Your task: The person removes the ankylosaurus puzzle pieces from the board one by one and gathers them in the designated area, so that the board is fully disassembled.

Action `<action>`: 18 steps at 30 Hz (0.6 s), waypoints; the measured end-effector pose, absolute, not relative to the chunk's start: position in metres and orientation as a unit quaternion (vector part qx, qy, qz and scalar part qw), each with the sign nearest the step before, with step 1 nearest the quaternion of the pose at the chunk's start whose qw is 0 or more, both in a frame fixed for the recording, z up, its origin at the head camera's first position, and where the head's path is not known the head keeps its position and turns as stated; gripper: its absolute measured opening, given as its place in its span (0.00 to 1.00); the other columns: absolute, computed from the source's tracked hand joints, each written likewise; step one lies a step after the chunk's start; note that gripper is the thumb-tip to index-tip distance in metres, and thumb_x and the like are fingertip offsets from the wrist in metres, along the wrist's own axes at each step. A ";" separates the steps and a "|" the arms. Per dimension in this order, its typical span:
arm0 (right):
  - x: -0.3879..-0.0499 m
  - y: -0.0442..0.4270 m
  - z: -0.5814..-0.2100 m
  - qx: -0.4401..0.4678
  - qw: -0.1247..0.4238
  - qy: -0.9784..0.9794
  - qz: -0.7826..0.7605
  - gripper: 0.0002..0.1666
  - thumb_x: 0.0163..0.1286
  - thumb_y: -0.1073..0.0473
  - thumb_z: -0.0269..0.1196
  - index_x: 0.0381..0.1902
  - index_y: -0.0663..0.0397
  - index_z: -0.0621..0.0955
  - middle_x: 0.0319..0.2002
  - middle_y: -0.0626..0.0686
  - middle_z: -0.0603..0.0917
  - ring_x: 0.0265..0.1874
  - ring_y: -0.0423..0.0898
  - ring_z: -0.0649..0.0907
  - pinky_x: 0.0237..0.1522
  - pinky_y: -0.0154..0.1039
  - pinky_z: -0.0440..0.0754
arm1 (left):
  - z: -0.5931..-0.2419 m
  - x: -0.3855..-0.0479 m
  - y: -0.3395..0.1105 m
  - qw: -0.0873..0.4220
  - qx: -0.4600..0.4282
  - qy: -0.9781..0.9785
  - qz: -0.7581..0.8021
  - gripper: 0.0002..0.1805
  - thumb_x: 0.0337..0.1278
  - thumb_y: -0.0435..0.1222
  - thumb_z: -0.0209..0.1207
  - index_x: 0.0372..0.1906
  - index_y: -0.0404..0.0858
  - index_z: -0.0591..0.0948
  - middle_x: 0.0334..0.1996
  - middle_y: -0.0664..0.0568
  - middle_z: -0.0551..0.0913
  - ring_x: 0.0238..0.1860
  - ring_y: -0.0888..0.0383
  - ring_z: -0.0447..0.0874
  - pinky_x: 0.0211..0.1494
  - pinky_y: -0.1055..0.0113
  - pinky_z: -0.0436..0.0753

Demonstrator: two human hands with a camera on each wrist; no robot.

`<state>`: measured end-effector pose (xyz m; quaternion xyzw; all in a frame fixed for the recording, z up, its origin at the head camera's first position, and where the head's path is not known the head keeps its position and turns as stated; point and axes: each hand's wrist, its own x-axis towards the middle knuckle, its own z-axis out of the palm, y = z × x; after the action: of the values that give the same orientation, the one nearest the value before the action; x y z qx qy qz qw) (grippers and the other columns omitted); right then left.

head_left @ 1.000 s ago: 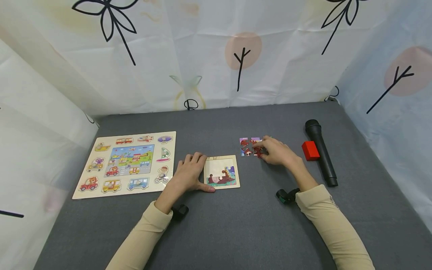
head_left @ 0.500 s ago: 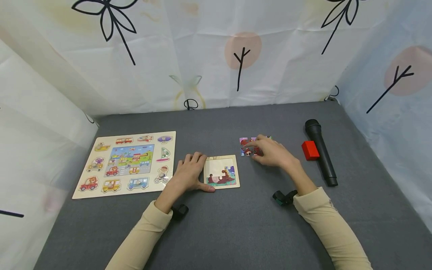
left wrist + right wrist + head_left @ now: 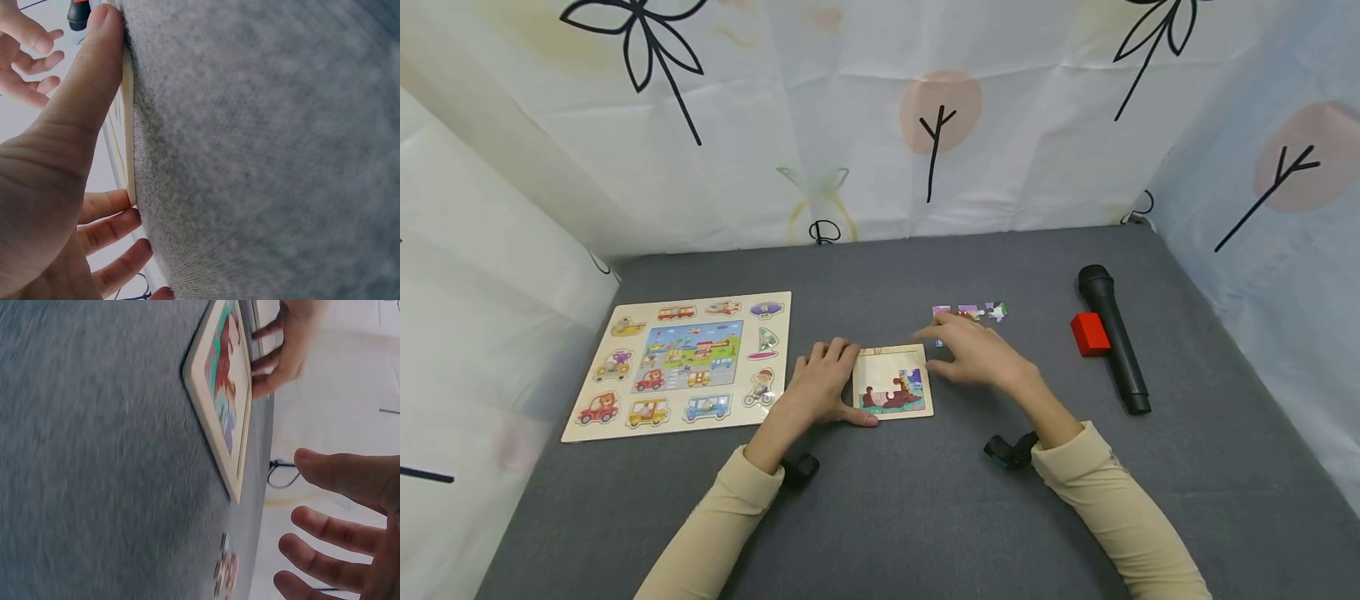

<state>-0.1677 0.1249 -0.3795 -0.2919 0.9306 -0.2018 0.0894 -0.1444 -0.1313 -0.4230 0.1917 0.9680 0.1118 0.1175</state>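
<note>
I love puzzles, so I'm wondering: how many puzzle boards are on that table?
2. The large vehicle board lies leftmost; the small framed board lies to its right, touched by the left hand. No others show.

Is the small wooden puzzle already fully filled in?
No, in the head view the small wooden puzzle shows bare wood in its upper part, above the fitted pieces.

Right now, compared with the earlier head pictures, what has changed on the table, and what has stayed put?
The right hand has moved left, from over the loose puzzle pieces toward the puzzle frame; no piece shows in its grasp. The left hand still touches the frame; the picture board, red block and microphone stayed put.
</note>
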 end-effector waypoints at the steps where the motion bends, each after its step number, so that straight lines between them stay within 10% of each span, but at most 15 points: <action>1: -0.167 0.123 -0.380 -0.297 0.090 0.929 -0.202 0.24 0.67 0.59 0.70 0.62 0.54 0.83 0.53 0.58 0.83 0.46 0.53 0.82 0.46 0.50 0.82 | -0.423 -0.144 -0.131 0.118 0.192 0.968 0.112 0.61 0.34 0.65 0.77 0.73 0.40 0.67 0.69 0.44 0.69 0.68 0.40 0.66 0.64 0.40 0.71; 18: -0.158 0.100 -0.394 -0.299 0.143 0.928 -0.171 0.24 0.67 0.55 0.72 0.61 0.51 0.84 0.48 0.54 0.82 0.29 0.42 0.75 0.28 0.34 0.72 | -0.421 -0.144 -0.132 0.111 0.198 0.967 0.112 0.60 0.34 0.65 0.78 0.72 0.39 0.68 0.68 0.43 0.70 0.67 0.39 0.68 0.62 0.39 0.72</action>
<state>-0.1581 0.0998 -0.3944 -0.2987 0.9281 -0.1707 0.1428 -0.1436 -0.1320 -0.4214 0.1978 0.9674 0.1123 0.1110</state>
